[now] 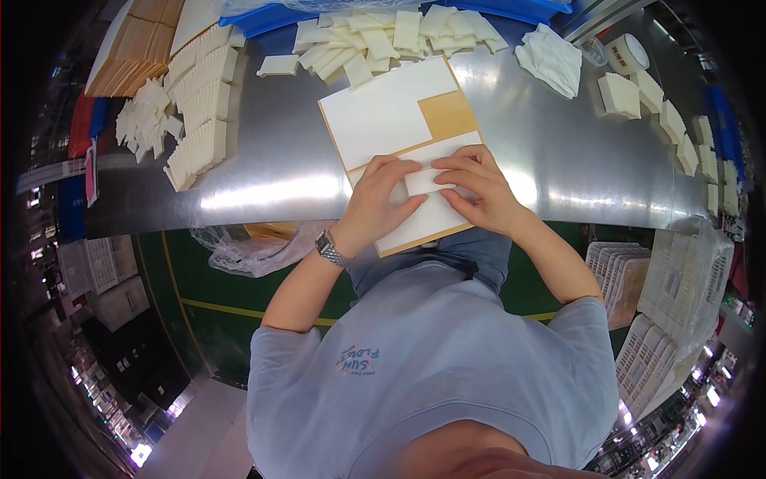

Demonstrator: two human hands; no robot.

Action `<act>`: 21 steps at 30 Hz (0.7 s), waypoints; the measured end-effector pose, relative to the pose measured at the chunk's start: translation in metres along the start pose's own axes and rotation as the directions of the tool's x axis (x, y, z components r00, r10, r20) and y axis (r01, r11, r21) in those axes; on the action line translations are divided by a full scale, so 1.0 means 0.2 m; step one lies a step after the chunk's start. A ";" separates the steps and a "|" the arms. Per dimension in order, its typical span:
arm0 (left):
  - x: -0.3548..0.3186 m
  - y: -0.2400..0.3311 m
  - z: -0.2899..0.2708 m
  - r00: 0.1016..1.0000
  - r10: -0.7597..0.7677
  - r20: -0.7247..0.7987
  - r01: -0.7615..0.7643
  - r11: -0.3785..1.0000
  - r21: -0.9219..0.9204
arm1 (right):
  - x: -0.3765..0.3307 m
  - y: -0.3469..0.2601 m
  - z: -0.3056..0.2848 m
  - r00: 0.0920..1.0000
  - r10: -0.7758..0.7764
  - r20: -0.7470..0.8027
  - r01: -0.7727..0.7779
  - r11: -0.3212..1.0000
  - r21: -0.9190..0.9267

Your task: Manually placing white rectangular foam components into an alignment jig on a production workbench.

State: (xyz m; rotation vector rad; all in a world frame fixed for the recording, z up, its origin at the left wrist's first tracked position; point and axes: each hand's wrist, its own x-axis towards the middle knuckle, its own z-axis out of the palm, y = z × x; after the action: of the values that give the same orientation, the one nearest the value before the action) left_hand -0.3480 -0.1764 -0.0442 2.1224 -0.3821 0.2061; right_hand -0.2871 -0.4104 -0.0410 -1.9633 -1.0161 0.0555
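Between my two hands is a small white rectangular piece (pixel 421 182), above a tan board with white sheets on it (pixel 375 128). My left hand (pixel 379 199), with a metal-band watch on the wrist, grips the piece's left end between thumb and fingers. From the other side, the fingers of my right hand (pixel 479 188) close on its right end. The board lies at an angle, its near end reaching past the table edge over my lap. One tan patch of the board shows bare at its far right. Whether the piece touches the sheet beneath is hard to make out.
A loose heap of white pieces (pixel 375 40) lies beyond the board. Stacked rows of white pieces (pixel 203 104) and tan boards (pixel 136 44) stand at left. To the right are a crumpled white cloth (pixel 550 60), a round tub (pixel 628 54) and more white stacks (pixel 620 96).
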 end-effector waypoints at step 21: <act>0.03 0.00 -0.11 0.955 0.138 0.261 -0.171 0.979 0.107 | -0.08 -0.05 -0.01 0.985 0.170 -0.031 -0.169 0.985 0.017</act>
State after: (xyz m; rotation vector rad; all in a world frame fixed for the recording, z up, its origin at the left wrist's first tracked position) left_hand -0.3429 -0.1596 -0.0309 2.2539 -0.7039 0.0504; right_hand -0.3037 -0.4203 -0.0371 -2.0270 -0.8235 0.1249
